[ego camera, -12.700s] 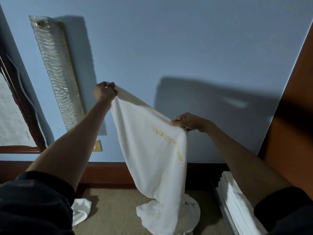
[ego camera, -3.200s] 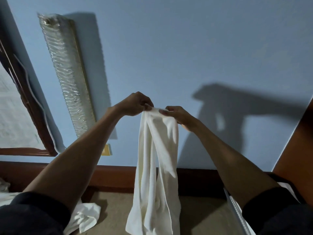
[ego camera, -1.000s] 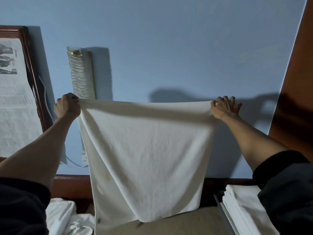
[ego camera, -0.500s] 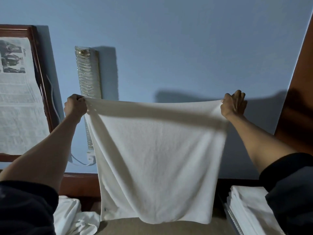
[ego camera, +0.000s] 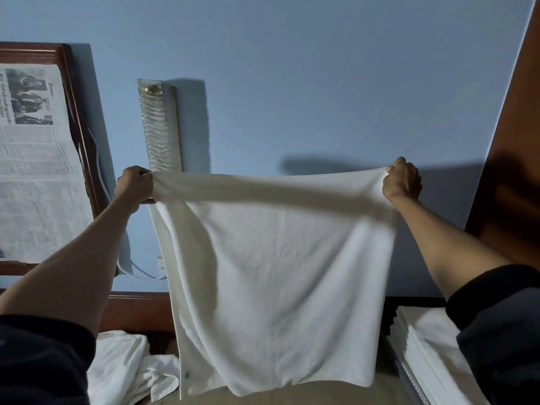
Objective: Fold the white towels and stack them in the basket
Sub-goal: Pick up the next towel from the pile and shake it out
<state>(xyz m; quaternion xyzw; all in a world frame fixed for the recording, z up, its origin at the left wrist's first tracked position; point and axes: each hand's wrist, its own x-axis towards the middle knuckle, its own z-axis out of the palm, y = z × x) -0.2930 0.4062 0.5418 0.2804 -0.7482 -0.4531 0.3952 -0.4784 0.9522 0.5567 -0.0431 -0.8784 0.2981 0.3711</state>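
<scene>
Towel (ego camera: 277, 282): white, held up in the air in front of the blue wall (ego camera: 292, 83) and spread flat. Its top edge is pulled nearly straight between the two hands and sags a little in the middle.
Left hand (ego camera: 135, 185): a fist gripping the towel's top left corner.
Right hand (ego camera: 401, 181): fingers curled round the top right corner, gripping it.
Change since 3.2 s ago: the hands were then close together and the towel hung as a narrow bunch. Now they are well apart and the cloth is open to its full width.
Change since 1.0 s ago: the right hand's fingers were fanned out above the corner and are now tucked in. The hold is otherwise much the same.
Lower hem: hangs free just above the beige surface (ego camera: 321, 394). I cannot tell whether it touches.
Left edge: falls in front of the wall lamp (ego camera: 160, 127) and near the loose white towels (ego camera: 122, 366) heaped at lower left.
Right edge: hangs just beside the stack of folded towels (ego camera: 429, 355), which has a grey rim (ego camera: 409, 378) along its near side.
Open room: bare wall lies above and behind the towel. The framed newspaper (ego camera: 32, 171) closes in the left side and the brown wooden panel (ego camera: 514, 171) the right.
</scene>
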